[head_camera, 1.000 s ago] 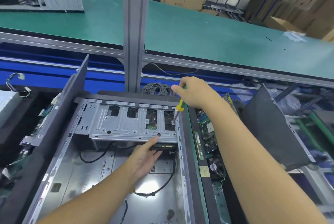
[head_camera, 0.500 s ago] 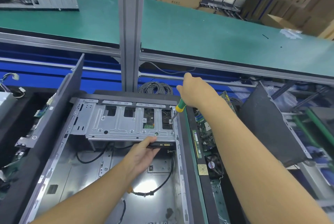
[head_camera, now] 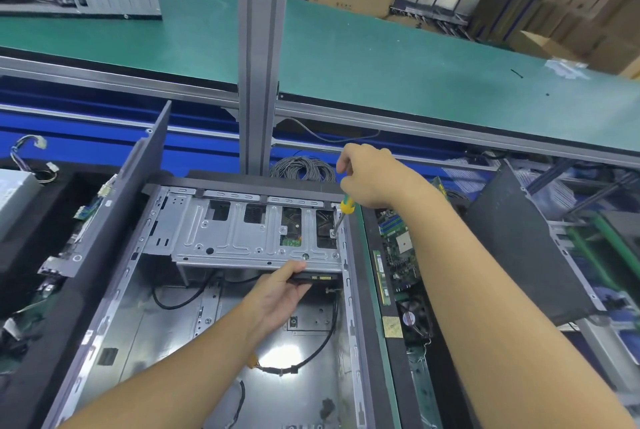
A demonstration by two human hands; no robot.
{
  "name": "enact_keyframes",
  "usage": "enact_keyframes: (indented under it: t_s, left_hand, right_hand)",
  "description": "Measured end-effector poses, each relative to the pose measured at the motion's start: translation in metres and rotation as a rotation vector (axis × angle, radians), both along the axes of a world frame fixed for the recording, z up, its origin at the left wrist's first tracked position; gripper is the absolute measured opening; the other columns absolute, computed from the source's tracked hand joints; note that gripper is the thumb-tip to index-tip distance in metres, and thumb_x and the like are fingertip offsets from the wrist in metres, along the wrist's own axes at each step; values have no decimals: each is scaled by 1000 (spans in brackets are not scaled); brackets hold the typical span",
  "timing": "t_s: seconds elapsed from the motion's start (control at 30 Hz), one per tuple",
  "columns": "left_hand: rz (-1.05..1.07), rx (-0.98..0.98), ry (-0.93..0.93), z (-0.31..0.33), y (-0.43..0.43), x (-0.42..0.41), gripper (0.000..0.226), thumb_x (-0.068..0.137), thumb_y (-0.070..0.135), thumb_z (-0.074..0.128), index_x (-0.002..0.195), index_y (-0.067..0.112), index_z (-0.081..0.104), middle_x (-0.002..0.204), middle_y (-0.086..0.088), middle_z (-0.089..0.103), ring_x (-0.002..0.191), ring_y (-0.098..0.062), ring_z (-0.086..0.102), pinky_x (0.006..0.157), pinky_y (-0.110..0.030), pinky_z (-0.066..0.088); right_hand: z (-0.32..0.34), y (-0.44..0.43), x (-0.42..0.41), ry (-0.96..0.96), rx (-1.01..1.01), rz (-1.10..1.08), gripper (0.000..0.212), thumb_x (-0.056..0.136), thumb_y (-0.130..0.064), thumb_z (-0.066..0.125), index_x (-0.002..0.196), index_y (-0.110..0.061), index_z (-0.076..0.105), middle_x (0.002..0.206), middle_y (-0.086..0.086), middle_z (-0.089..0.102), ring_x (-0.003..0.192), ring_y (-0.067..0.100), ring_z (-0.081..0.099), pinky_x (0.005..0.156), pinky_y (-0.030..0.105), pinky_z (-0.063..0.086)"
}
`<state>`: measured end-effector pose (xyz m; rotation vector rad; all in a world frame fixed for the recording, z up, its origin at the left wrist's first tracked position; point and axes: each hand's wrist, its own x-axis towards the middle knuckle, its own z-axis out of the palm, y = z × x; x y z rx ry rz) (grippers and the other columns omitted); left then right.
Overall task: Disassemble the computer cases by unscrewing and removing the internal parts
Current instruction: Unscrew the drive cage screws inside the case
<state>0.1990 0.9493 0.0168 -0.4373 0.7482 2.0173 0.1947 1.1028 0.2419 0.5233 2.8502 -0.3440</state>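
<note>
Little has shifted: right hand (head_camera: 375, 175) still grips the screwdriver (head_camera: 343, 214), tip on the drive cage (head_camera: 249, 234) below its fingers; left hand (head_camera: 277, 293) still clasps the drive (head_camera: 320, 278) under the cage's near edge.

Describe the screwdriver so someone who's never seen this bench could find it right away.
Start at the open grey computer case lying in front of the person, then go to the silver perforated metal drive cage across its far end. At the cage's right edge, the right hand grips a screwdriver with a yellow and green handle, the only brightly coloured tool among the grey metal.
</note>
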Motion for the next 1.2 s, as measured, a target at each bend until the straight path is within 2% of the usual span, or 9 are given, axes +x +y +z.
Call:
enact_keyframes:
  t_s: [0.1, 0.2, 0.3, 0.4, 0.5, 0.6, 0.77, 0.93, 1.2]
  left_hand:
    - [5, -11, -2, 1, 0, 0, 21, 82, -3, 67, 102, -8, 65, 106, -22, 71, 98, -29, 71, 88, -35, 60]
    - [6, -17, -4, 3, 1, 1, 11, 89, -4, 62, 99, -6, 65, 101, -21, 72, 95, -27, 71, 84, -33, 61]
    - [5, -13, -2, 6, 0, 2, 12, 90, -5, 60, 101, -7, 64, 101, -22, 71, 97, -29, 69, 85, -35, 60]
    - [4, -10, -3, 9, 0, 2, 13, 91, -6, 59, 103, -8, 62, 104, -23, 69, 101, -30, 67, 87, -35, 58]
    - [-2, -7, 3, 10, 0, 1, 20, 92, -5, 59, 110, -10, 61, 110, -23, 68, 105, -30, 66, 91, -35, 57]
    - [-15, 1, -4, 9, -1, 1, 20, 90, -4, 60, 109, -10, 62, 107, -22, 71, 98, -28, 70, 86, -32, 60]
    - [-17, 2, -10, 8, -2, 0, 28, 81, -3, 67, 108, -10, 62, 103, -21, 72, 91, -26, 73, 81, -32, 61]
    - [-17, -12, -8, 8, -2, 0, 27, 88, -3, 63, 114, -10, 60, 108, -22, 71, 96, -26, 72, 83, -32, 60]
    - [-36, -34, 8, 10, -3, 0, 31, 87, -2, 65, 115, -10, 58, 105, -21, 70, 98, -27, 70, 82, -32, 60]
  right_hand:
    - [3, 0, 1, -61, -37, 7, 25, 95, -24, 54, 119, -21, 51, 129, 5, 44, 112, 29, 42, 80, 38, 38]
    - [-4, -2, 2, -24, 164, -100, 39, 103, -49, 39, 120, -14, 43, 111, 5, 49, 95, 31, 51, 72, 40, 38]
    - [-10, -1, 1, 61, 336, -71, 16, 106, -26, 38, 114, -12, 41, 95, 8, 61, 70, 26, 51, 57, 35, 33]
    - [-3, 2, 2, 17, 90, 0, 32, 97, -11, 45, 128, -20, 48, 122, 5, 53, 108, 30, 47, 77, 42, 43]
    - [1, 2, 1, -9, -76, 21, 26, 96, -21, 51, 121, -24, 53, 124, 2, 44, 113, 26, 45, 83, 38, 41]
    - [-8, 4, 2, 83, 8, -22, 20, 100, -32, 54, 113, -16, 53, 103, 3, 52, 84, 21, 51, 62, 32, 38]
    - [-15, 3, 4, 197, 47, -40, 14, 98, -6, 52, 111, -10, 54, 113, 11, 55, 87, 27, 51, 64, 32, 37]
    - [-4, 4, 3, 243, 19, -62, 18, 92, -2, 52, 108, -10, 53, 103, 8, 52, 71, 20, 46, 53, 31, 36]
    - [7, 5, 8, 288, -11, -73, 19, 92, -5, 55, 110, -11, 55, 110, 8, 59, 88, 26, 54, 67, 36, 46]
